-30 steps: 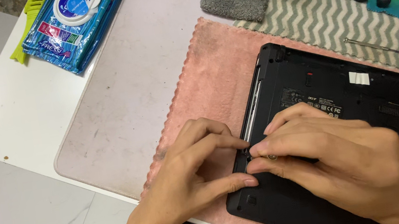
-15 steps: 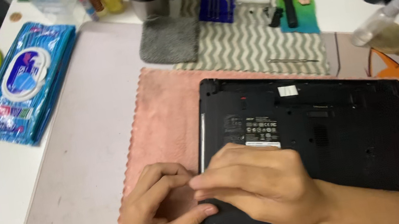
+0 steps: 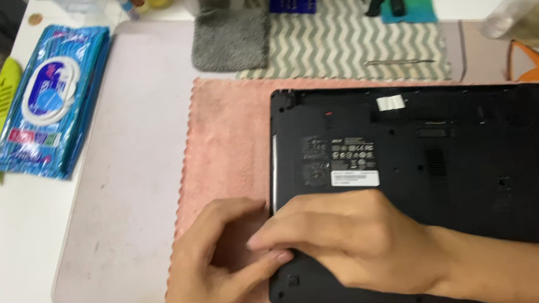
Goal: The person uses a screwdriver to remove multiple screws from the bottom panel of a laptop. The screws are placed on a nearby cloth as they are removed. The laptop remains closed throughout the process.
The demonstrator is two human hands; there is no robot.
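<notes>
Black laptop (image 3: pixel 433 183) lying bottom-up on a pink cloth (image 3: pixel 225 144) near the desk's front edge, left hand (image 3: pixel 220 274) and right hand (image 3: pixel 349 243) pressed together at its left side, fingers bent narrow, grasp unclear, blue wipes pack (image 3: pixel 52 99) at back left.

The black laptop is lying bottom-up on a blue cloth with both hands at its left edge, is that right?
Not quite: in the head view the cloth under the black laptop is pink, not blue. The rest holds: the laptop lies bottom-up, with the left hand and right hand at its left edge.
</notes>
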